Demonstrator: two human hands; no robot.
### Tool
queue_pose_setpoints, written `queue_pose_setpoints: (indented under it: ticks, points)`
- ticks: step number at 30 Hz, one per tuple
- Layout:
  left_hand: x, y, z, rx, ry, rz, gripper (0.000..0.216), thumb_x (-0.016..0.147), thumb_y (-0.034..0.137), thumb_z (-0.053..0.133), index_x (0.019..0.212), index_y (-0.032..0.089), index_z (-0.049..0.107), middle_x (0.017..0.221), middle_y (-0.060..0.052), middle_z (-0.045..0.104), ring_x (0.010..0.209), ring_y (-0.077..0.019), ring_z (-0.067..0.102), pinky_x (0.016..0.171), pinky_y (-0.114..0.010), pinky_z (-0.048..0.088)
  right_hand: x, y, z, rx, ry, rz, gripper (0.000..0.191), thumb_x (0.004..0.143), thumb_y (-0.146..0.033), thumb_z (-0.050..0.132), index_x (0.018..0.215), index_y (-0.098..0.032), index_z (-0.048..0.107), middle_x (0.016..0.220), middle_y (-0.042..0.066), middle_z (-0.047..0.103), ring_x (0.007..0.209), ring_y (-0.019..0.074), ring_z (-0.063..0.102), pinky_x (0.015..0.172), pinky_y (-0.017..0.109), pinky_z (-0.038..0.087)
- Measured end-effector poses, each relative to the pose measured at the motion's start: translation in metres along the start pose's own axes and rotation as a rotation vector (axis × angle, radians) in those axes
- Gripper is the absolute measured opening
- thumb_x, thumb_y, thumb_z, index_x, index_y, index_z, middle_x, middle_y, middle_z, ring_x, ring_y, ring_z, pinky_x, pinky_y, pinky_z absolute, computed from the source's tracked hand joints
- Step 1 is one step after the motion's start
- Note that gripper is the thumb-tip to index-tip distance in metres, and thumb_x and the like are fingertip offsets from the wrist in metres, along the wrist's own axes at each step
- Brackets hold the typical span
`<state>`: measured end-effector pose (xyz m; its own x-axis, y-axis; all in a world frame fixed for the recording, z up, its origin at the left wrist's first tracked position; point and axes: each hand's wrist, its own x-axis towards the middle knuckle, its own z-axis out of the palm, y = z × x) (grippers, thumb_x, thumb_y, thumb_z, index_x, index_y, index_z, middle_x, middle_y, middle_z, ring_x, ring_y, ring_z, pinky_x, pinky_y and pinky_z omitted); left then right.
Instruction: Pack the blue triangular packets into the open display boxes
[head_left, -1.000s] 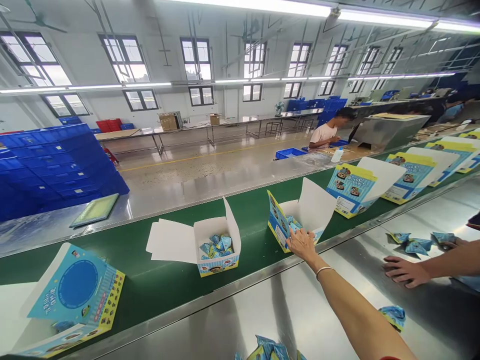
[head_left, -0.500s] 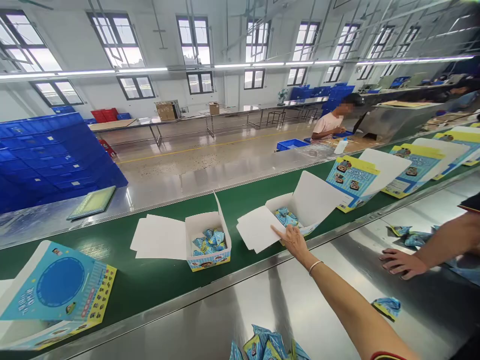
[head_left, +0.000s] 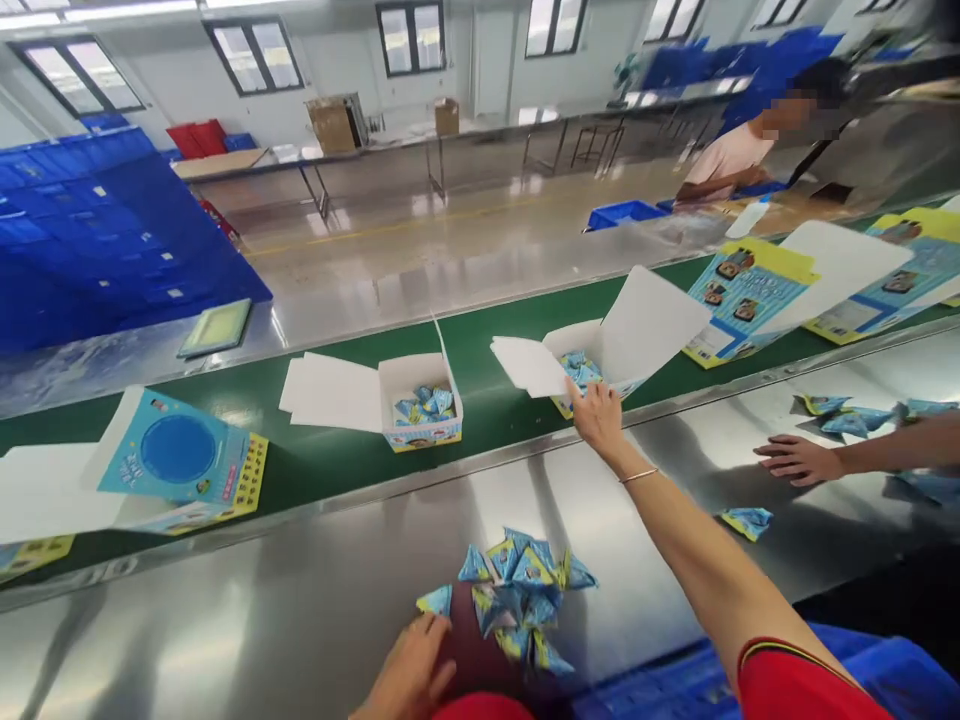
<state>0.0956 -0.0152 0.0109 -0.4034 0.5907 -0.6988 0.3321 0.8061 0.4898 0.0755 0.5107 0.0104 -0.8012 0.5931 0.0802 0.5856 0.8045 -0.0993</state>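
Packets [head_left: 534,568] lie in a loose pile on the table [head_left: 247,610], not yet boxed, 1 lone packet [head_left: 437,600] beside them. Done so far: the handled box [head_left: 624,348] and the next box [head_left: 424,438] to its left, both on the belt [head_left: 480,390], hold packets; can't tell if either count is complete. Flaps open on both, none closed up yet. Contents of boxes farther right [head_left: 750,300] hidden.

Left hand [head_left: 411,662]: fingers part-bent, tips at the lone packet; can't tell if gripping. Right hand [head_left: 598,410]: fingers part-bent at the handled box's near edge; can't tell if pinching or just resting.
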Motion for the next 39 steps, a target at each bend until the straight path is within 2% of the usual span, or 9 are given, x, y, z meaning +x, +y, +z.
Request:
queue_pose_setpoints:
  ticks: [6,12,16,22,27,30,33,36,39]
  points:
    - [-0.008,-0.057,0.010,0.096,0.044,-0.153,0.058,0.096,0.020,0.051,0.151,0.006,0.061,0.156,-0.026,0.061,0.146,-0.0435,0.059,0.124,-0.050,0.041,-0.126,-0.004,0.026,0.124,-0.248,0.178,0.059,0.107,-0.025,0.052,0.165,-0.016,0.051,0.130,0.024,0.065,0.122,0.0396,0.062,0.107,0.053,0.046]
    - [0.026,-0.075,0.024,0.012,0.125,-0.165,0.075,0.101,0.035,0.056,0.168,0.009,0.036,0.158,-0.024,0.054,0.141,-0.0334,0.064,0.121,-0.040,0.046,-0.258,-0.010,0.069,0.331,-0.609,0.350,0.059,0.088,-0.021,0.079,0.146,-0.023,0.067,0.092,0.004,0.069,0.079,0.0227,0.069,0.081,0.035,0.055]
    - [0.057,-0.058,0.040,0.004,0.166,-0.088,0.075,0.097,0.035,0.069,0.166,0.019,0.044,0.161,-0.019,0.049,0.137,-0.0304,0.064,0.121,-0.038,0.046,-0.286,-0.025,0.083,0.402,-0.672,0.420,0.046,0.097,-0.027,0.080,0.141,-0.020,0.067,0.108,0.005,0.072,0.081,0.0182,0.069,0.081,0.035,0.060]
    - [0.064,-0.048,0.047,-0.048,0.193,-0.008,0.039,0.097,0.027,0.076,0.134,0.018,0.067,0.152,-0.013,0.060,0.134,-0.0319,0.060,0.121,-0.052,0.046,-0.283,-0.041,0.074,0.369,-0.579,0.444,0.038,0.107,-0.036,0.076,0.140,-0.021,0.069,0.125,0.007,0.073,0.102,0.0224,0.072,0.098,0.045,0.061]
    - [0.031,-0.054,0.024,-0.338,0.259,-0.031,0.036,0.087,0.044,0.082,0.107,0.018,0.067,0.106,-0.008,0.071,0.106,-0.0303,0.068,0.101,-0.047,0.055,-0.281,-0.044,0.040,0.355,-0.412,0.499,0.015,0.099,-0.022,0.075,0.113,-0.022,0.079,0.098,0.009,0.078,0.099,0.0307,0.078,0.092,0.045,0.060]
    - [-0.032,-0.056,0.002,-0.594,0.317,0.048,0.052,0.088,0.063,0.071,0.114,0.018,0.064,0.092,-0.005,0.068,0.089,-0.0258,0.066,0.083,-0.038,0.056,-0.300,-0.050,0.001,0.390,-0.254,0.508,0.025,0.098,-0.028,0.074,0.122,-0.027,0.080,0.098,0.012,0.082,0.099,0.0359,0.080,0.089,0.044,0.059]
    - [-0.127,-0.049,-0.026,-0.834,0.411,0.248,0.068,0.091,0.075,0.069,0.133,0.023,0.062,0.107,-0.004,0.071,0.094,-0.0210,0.065,0.087,-0.032,0.055,-0.340,-0.077,-0.054,0.477,0.226,0.416,0.052,0.100,-0.044,0.075,0.148,-0.026,0.072,0.113,0.012,0.085,0.094,0.0315,0.080,0.083,0.038,0.060]
    - [-0.202,-0.026,-0.059,-1.183,0.461,0.729,0.068,0.079,0.080,0.088,0.118,0.026,0.073,0.117,-0.007,0.074,0.079,-0.0172,0.066,0.074,-0.030,0.056,-0.375,-0.123,-0.113,0.469,0.853,0.200,0.056,0.101,-0.045,0.081,0.148,-0.015,0.073,0.120,0.016,0.084,0.084,0.0263,0.080,0.074,0.033,0.059]
    - [-0.227,0.005,-0.085,-1.159,0.606,0.794,0.049,0.081,0.066,0.096,0.109,0.029,0.081,0.105,-0.004,0.077,0.077,-0.0157,0.069,0.070,-0.025,0.056,-0.394,-0.158,-0.157,0.437,0.953,0.050,0.040,0.106,-0.040,0.079,0.135,-0.013,0.079,0.107,0.013,0.085,0.074,0.0199,0.077,0.069,0.030,0.059]
